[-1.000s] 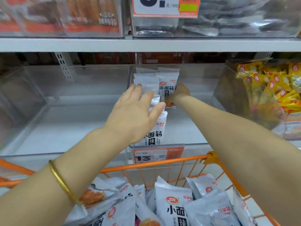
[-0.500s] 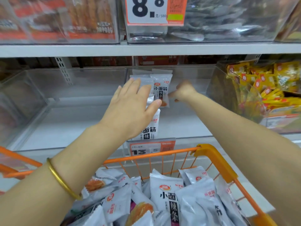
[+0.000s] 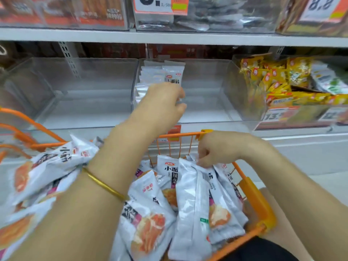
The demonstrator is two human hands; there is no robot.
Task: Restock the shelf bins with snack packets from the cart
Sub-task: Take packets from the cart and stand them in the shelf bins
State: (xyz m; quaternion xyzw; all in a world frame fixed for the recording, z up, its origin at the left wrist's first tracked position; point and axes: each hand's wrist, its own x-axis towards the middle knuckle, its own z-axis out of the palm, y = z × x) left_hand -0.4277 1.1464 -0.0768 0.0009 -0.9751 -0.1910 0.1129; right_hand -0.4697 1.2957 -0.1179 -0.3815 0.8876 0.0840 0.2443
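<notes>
Head view: your left hand (image 3: 162, 104) steadies upright white packets (image 3: 160, 76) in the clear plastic bin (image 3: 207, 110), grip unclear; right hand (image 3: 212, 149) pinches a silvery-white cart packet (image 3: 192, 200) for stocking.

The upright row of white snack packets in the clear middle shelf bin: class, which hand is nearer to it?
Left. The left hand is raised just in front of the row; the right hand is down among packets in the orange cart.

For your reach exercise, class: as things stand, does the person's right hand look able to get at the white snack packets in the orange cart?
Probably yes. The right hand is already down in the orange cart, fingers on the top edge of the white snack packets, with nothing lying over them.
</notes>
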